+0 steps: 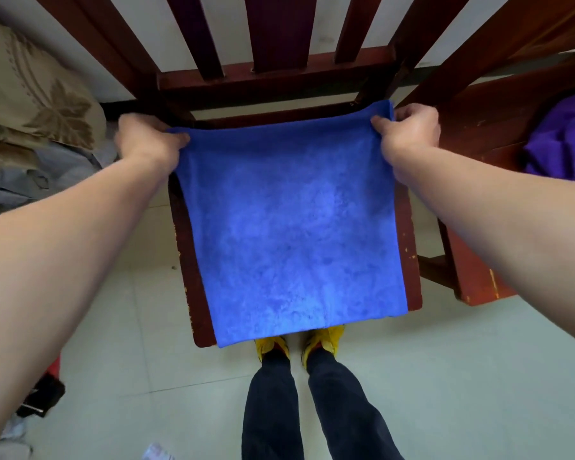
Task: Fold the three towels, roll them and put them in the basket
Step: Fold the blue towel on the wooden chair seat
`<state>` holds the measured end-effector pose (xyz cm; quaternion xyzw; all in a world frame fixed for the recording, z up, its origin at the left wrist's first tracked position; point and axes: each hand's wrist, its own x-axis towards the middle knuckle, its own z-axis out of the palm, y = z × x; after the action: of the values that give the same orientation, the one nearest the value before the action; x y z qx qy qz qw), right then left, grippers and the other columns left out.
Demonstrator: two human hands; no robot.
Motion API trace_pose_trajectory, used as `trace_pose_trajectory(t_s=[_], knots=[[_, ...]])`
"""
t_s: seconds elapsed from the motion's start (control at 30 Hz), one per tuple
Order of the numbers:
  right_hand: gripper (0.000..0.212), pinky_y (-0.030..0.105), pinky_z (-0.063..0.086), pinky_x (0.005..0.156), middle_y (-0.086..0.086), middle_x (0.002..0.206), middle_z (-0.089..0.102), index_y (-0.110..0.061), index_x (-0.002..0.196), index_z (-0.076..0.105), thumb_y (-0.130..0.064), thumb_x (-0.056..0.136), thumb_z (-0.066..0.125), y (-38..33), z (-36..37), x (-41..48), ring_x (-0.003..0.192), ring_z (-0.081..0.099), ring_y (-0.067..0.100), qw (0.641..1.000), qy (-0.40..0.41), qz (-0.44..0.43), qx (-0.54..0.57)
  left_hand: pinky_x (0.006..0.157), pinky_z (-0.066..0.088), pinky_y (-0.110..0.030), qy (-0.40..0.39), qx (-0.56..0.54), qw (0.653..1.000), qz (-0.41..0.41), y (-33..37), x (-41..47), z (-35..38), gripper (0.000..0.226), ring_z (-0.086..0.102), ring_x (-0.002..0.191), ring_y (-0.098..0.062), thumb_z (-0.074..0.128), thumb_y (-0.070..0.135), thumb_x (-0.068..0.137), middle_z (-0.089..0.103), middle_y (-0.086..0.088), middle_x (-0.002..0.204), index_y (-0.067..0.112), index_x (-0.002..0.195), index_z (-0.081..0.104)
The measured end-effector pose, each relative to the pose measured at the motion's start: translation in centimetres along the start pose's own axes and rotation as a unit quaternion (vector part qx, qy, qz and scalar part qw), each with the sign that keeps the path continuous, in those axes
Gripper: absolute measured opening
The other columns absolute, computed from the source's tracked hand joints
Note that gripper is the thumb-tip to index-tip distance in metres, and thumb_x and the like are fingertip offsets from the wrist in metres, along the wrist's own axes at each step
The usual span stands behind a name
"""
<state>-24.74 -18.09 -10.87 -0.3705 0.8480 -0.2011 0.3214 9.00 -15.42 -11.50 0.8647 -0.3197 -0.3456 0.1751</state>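
Blue plush towel (289,227), the task's item, appears to lie spread over the seat of a dark red wooden chair (410,247), its near edge hanging past the seat front above a pair of yellow shoes (326,336). The likeliest trouble is a slide: with that overhang, one loosened pinch or an uneven pull could drag the cloth off onto the tiled floor. A crooked fold is also possible, since the far edge runs slanted, higher on the right. The left hand (146,141) pinches the far left corner and the right hand (409,131) pinches the far right corner, thumbs on top. Everything else of the towel stretches from these two grips toward the person. No basket or other towels can be made out.
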Motion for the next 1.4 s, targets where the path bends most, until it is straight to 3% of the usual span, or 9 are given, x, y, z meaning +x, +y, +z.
trace_pose_trajectory(t_s=[0.13,0.33,0.5,0.67,0.87,1.1,1.27,1.33,1.4], knots=[[0.045,0.029,0.042,0.073,-0.005,0.101,0.06,-0.025,0.112,0.06,-0.047,0.075,0.071,1.7,0.1,0.0,0.088,0.055,0.017,0.995,-0.026,-0.031,-0.088,0.091,0.051,-0.039,0.08,-0.01,0.994,-0.08,-2.5,-0.5,1.4,0.051,0.059,0.105,-0.026,0.078,0.036,0.072,0.059,-0.007,0.12,0.017,0.114,0.056],[0.049,0.033,0.042,0.079,0.001,0.112,0.064,-0.022,0.12,0.055,-0.047,0.08,0.069,8.4,-3.2,-6.6,0.105,0.06,0.025,0.995,-0.026,0.01,-0.094,0.079,0.045,-0.034,0.054,0.032,0.994,-0.084,-8.2,-10.9,1.3,0.04,0.062,0.097,-0.032,0.078,0.038,0.074,0.066,-0.012,0.102,0.011,0.099,0.063],[0.044,0.032,0.038,0.069,-0.01,0.089,0.063,-0.025,0.112,0.058,-0.049,0.078,0.071,15.9,-5.1,-14.1,0.086,0.06,0.021,0.983,-0.052,0.119,-0.129,0.073,0.046,-0.038,0.0,0.108,0.986,-0.129,-13.9,-19.5,1.8,0.039,0.057,0.082,-0.03,0.079,0.039,0.072,0.058,-0.011,0.1,0.014,0.095,0.061],[0.018,0.031,0.042,0.065,-0.013,0.075,0.065,-0.025,0.086,0.061,-0.035,0.074,0.069,19.8,-5.5,-17.4,0.079,0.062,0.021,0.969,-0.083,0.169,-0.161,0.054,0.042,-0.03,-0.084,0.094,0.978,-0.169,-17.5,-23.9,2.8,0.034,0.054,0.058,-0.025,0.08,0.039,0.072,0.056,0.001,0.055,0.017,0.066,0.054],[0.014,0.029,0.039,0.054,-0.006,0.062,0.062,-0.019,0.069,0.059,-0.027,0.079,0.065,18.0,-6.4,-17.3,0.062,0.058,0.018,0.982,-0.094,0.125,-0.111,0.05,0.03,-0.028,-0.123,0.052,0.981,-0.142,-16.8,-23.0,1.8,0.042,0.04,0.048,-0.022,0.077,0.022,0.078,0.043,0.003,0.045,0.012,0.054,0.044],[0.017,0.031,0.045,0.065,-0.009,0.058,0.059,-0.025,0.074,0.056,-0.026,0.08,0.072,11.7,-8.4,-12.7,0.057,0.054,0.012,0.999,-0.046,0.017,0.006,0.06,0.043,-0.029,-0.106,-0.109,0.982,-0.114,-9.9,-18.2,-2.3,0.024,0.048,0.051,-0.016,0.075,0.005,0.078,0.056,-0.007,0.058,0.009,0.066,0.054],[0.02,0.031,0.051,0.074,-0.012,0.078,0.062,-0.03,0.083,0.06,-0.038,0.074,0.076,7.2,-6.0,-6.6,0.08,0.062,0.015,1.0,-0.021,0.011,0.014,0.038,0.04,-0.015,-0.073,-0.159,0.98,-0.095,-5.2,-13.1,-1.4,0.032,0.047,0.034,-0.004,0.073,0.006,0.081,0.051,-0.008,0.06,0.013,0.063,0.047],[0.022,0.031,0.052,0.076,-0.012,0.081,0.062,-0.029,0.086,0.061,-0.039,0.074,0.076,6.9,-4.8,-5.5,0.084,0.063,0.015,0.999,-0.036,0.019,0.029,0.041,0.041,-0.016,-0.047,-0.179,0.976,-0.113,-4.9,-11.9,-0.4,0.026,0.055,0.045,-0.008,0.073,0.012,0.082,0.056,-0.012,0.069,0.013,0.07,0.051],[0.024,0.03,0.05,0.076,-0.013,0.08,0.06,-0.029,0.091,0.06,-0.04,0.075,0.075,7.9,-4.4,-5.9,0.084,0.062,0.015,0.998,-0.046,0.022,0.022,0.059,0.047,-0.025,-0.021,-0.184,0.972,-0.146,-5.9,-11.7,0.6,0.027,0.058,0.072,-0.018,0.077,0.023,0.079,0.061,-0.011,0.089,0.016,0.078,0.051]])
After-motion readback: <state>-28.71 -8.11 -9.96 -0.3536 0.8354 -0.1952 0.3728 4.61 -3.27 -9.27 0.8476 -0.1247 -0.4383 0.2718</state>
